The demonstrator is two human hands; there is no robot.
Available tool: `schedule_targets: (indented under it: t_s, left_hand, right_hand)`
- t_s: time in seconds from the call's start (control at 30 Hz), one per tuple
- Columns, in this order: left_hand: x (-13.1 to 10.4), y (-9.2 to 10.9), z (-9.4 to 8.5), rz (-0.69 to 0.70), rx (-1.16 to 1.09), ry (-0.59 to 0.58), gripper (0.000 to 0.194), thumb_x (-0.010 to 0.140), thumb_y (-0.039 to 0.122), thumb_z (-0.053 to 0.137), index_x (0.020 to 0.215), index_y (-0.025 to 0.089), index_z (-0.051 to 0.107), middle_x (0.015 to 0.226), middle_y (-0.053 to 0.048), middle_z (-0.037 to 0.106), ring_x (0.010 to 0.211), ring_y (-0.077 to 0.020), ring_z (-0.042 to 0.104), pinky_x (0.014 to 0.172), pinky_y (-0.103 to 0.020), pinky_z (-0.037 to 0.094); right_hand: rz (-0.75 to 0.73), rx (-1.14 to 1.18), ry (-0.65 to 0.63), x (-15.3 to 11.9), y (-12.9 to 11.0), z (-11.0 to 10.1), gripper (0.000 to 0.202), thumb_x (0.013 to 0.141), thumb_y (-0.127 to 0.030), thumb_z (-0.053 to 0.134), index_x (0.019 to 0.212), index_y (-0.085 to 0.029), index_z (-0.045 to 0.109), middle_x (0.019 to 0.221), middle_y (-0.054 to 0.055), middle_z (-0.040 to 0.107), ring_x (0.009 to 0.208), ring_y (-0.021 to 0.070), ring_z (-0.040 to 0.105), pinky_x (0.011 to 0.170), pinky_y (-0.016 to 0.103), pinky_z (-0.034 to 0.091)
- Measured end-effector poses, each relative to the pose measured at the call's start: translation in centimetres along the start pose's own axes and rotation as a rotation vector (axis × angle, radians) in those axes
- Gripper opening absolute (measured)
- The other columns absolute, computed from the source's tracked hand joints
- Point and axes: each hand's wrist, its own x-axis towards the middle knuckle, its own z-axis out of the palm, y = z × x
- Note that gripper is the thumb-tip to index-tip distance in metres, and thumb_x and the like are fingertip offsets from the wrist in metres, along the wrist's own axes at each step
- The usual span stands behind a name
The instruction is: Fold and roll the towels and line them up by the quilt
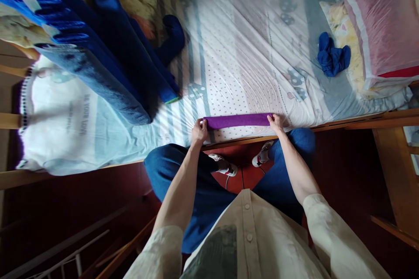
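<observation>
A purple cloth point(237, 121), folded into a long narrow strip, lies along the near edge of the bed point(229, 52). My left hand point(199, 131) is closed on its left end, thumb on top. At the other end, my right hand point(276, 123) pinches the corner between thumb and fingers. The strip is stretched nearly straight between them. Both forearms reach forward over my knees.
Long dark blue fabric rolls or folded stacks point(121, 48) and a greyish-blue one point(94, 80) lie to the left, beside a white pillow point(55, 117). A crumpled blue cloth point(332, 56) sits near a pink pillow point(386, 22). A wooden rail point(347, 123) edges the bed.
</observation>
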Motion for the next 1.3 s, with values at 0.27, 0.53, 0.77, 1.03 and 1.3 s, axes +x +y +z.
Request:
schedule_targets:
  t_s: [0.27,0.53,0.77,1.03,1.3]
  left_hand:
    - [-0.5,0.4,0.2,-0.108,-0.041,0.038,0.023,0.101,0.041,0.049,0.113,0.023,0.054,0.081,-0.006,0.074,0.089,-0.0271,0.073,0.080,-0.034,0.052]
    - [-0.5,0.2,0.7,-0.093,-0.038,0.066,0.019,0.100,0.038,0.048,0.111,0.023,0.049,0.085,-0.008,0.074,0.094,-0.0290,0.073,0.087,-0.039,0.053]
    - [-1.7,0.9,0.9,-0.023,0.005,0.289,0.022,0.090,0.024,0.057,0.111,0.021,0.051,0.103,-0.012,0.068,0.113,-0.0309,0.066,0.106,-0.045,0.049]
    - [-6.7,1.9,3.2,0.350,-0.024,-0.106,0.007,0.093,0.023,0.056,0.098,0.020,0.060,0.085,-0.008,0.069,0.082,-0.0240,0.068,0.088,-0.038,0.056]
    - [-7.9,2.5,6.8,0.096,-0.554,-0.428,0.026,0.086,0.028,0.066,0.110,0.018,0.065,0.097,-0.010,0.078,0.086,-0.0234,0.075,0.090,-0.040,0.059]
  right_hand:
    - [0.083,-0.015,-0.013,0.4,-0.5,-0.1,0.027,0.097,-0.042,0.061,0.086,-0.019,0.071,0.098,0.012,0.078,0.099,0.0263,0.071,0.094,0.036,0.052]
    - [0.160,-0.054,0.073,1.0,-1.5,0.1,0.025,0.096,-0.040,0.059,0.092,-0.018,0.070,0.099,0.015,0.075,0.109,0.0321,0.066,0.101,0.046,0.050]
    - [-0.010,-0.284,0.207,-1.3,-3.9,-0.1,0.026,0.095,-0.020,0.052,0.119,-0.016,0.064,0.131,0.020,0.062,0.125,0.0334,0.054,0.105,0.049,0.044]
    - [-0.609,-0.295,0.072,-3.8,-8.4,0.5,0.041,0.100,-0.016,0.044,0.135,-0.017,0.065,0.146,0.017,0.059,0.137,0.0307,0.051,0.117,0.049,0.039]
    - [-0.798,-0.303,-0.188,-5.0,-13.2,2.7,0.056,0.096,-0.028,0.064,0.149,-0.012,0.053,0.148,0.019,0.059,0.140,0.0305,0.050,0.120,0.047,0.040]
